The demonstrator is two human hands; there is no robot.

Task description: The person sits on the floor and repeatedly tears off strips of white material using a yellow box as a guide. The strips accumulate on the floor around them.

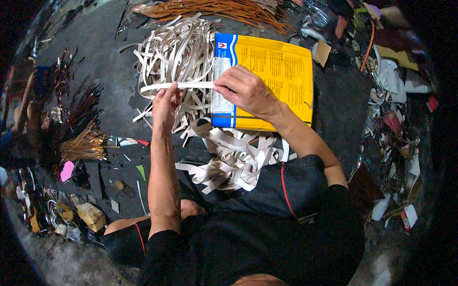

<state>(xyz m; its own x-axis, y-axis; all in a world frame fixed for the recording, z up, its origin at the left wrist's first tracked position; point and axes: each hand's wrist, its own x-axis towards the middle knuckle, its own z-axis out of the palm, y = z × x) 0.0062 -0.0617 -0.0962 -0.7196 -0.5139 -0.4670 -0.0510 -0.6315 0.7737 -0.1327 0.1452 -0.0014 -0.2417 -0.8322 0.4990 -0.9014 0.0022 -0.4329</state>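
Both hands hold one pale paper strip [183, 86] stretched level between them, above a dark floor [105, 71]. The left hand [165, 106] has its grip closed on the strip's left end: thumb and fingertips are pinched together on it, with a short tail of the strip sticking out past the fingers to the left. The right hand [245, 90] closes its grip on the other end, thumb and forefinger pressed together on the strip, the other fingers curled loosely behind. Between the two hands the strip runs straight and flat, taut rather than sagging.

Directly behind the strip lies a loose heap of like strips [179, 52], tangled and looping over each other on the floor. A second heap of shorter strips [234, 162] rests nearer the person, partly on the dark cloth over the right knee. Under the right hand lies a flat yellow packet with a blue edge [281, 71]; whether the hand touches it cannot be told.

To the left lie bundles of thin brown sticks [86, 143], and more of them [229, 9] lie along the top edge. Scraps of paper and card litter the floor on the right [396, 119].
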